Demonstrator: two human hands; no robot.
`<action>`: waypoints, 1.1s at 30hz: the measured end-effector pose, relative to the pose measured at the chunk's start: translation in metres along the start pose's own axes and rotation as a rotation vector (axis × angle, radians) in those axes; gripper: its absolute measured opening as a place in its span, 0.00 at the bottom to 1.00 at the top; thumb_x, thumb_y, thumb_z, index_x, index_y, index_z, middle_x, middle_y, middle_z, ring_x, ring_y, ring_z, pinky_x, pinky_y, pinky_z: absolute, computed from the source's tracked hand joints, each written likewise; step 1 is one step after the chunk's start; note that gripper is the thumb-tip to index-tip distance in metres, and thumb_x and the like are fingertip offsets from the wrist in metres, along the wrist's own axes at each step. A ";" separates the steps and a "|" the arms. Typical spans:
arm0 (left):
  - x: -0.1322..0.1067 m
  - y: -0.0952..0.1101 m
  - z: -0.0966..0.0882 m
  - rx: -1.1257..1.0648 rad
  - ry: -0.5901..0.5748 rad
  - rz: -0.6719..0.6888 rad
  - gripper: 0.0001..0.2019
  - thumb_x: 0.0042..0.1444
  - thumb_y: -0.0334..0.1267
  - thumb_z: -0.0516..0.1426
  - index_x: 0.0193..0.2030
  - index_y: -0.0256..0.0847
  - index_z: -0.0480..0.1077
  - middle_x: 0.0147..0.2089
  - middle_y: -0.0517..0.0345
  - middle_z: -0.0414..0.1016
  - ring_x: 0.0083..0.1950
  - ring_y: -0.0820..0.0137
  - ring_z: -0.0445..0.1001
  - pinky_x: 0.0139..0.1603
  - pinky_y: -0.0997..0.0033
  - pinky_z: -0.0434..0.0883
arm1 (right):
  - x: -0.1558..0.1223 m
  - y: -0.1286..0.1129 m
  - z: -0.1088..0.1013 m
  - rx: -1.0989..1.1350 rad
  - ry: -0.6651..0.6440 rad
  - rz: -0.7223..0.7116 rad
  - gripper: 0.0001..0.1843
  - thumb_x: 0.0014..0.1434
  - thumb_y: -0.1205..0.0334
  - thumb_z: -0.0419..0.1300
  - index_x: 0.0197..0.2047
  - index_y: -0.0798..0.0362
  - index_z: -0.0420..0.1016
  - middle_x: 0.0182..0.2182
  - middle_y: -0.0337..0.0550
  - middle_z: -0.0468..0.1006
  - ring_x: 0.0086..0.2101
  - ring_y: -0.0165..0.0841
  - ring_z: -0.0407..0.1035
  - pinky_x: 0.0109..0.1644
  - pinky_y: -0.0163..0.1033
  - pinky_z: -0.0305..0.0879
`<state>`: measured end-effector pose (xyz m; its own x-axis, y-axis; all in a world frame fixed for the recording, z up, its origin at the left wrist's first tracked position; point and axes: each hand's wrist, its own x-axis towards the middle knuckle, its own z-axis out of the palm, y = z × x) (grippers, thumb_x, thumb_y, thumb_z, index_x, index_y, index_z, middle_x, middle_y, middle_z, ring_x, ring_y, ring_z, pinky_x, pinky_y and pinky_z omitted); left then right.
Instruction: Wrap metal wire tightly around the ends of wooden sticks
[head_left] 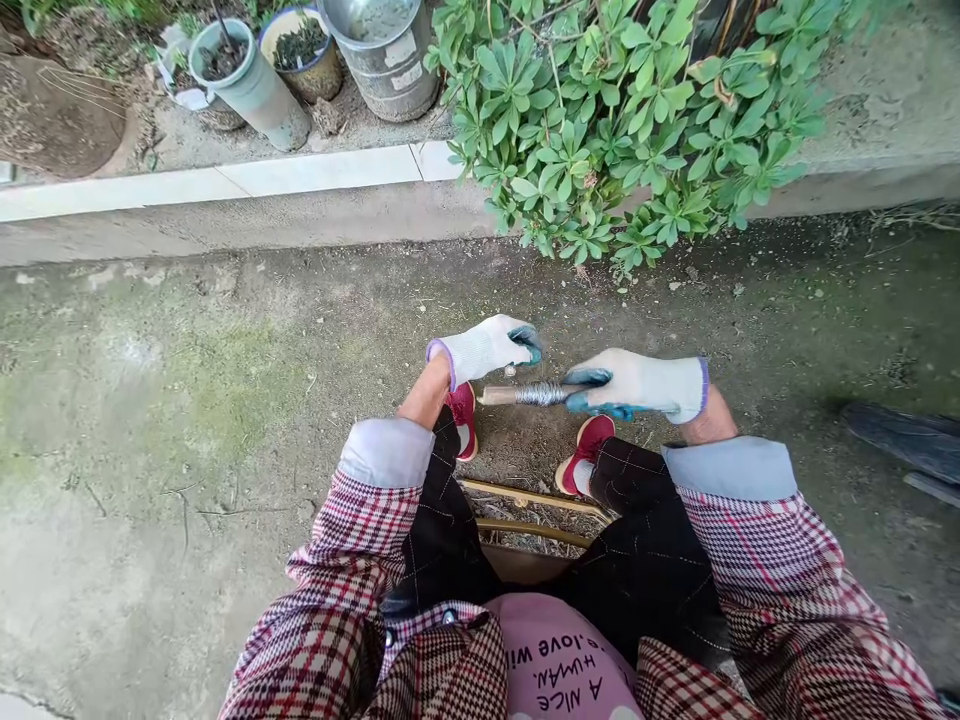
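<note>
Both my hands wear white knit gloves with blue-green fingertips. My right hand (pixel 637 384) is closed around one end of a short wooden stick (pixel 496 395) wrapped in thin silvery wire (pixel 541 393), held level above my feet. My left hand (pixel 491 346) hovers just above the stick's other end, its fingers pinched together; a thin strand of wire seems to run from them down to the stick, too fine to be sure. Below are my red shoes (pixel 463 412) and my dark quilted trousers, knees apart.
A leafy green shrub (pixel 607 120) hangs over the concrete kerb ahead. Pots and a metal bucket (pixel 386 45) stand at the back left. Yellow bamboo strips (pixel 534 498) lie between my legs. Mossy bare ground spreads to the left; a dark object (pixel 900 440) lies at the right.
</note>
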<state>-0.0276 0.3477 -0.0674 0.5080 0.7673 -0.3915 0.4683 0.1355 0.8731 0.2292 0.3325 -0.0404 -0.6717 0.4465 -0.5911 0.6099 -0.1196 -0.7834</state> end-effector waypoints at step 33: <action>-0.002 0.030 0.011 -0.580 0.210 -0.069 0.11 0.59 0.38 0.69 0.43 0.38 0.74 0.26 0.64 0.74 0.23 0.79 0.69 0.25 0.76 0.66 | 0.008 -0.018 0.013 0.469 0.384 0.017 0.20 0.63 0.39 0.63 0.38 0.49 0.74 0.27 0.43 0.77 0.21 0.31 0.64 0.21 0.38 0.63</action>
<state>-0.0061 0.3434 -0.0439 0.3100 0.8437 -0.4383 -0.0045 0.4623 0.8867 0.2075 0.3269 -0.0338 -0.4105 0.7187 -0.5612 0.3101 -0.4688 -0.8271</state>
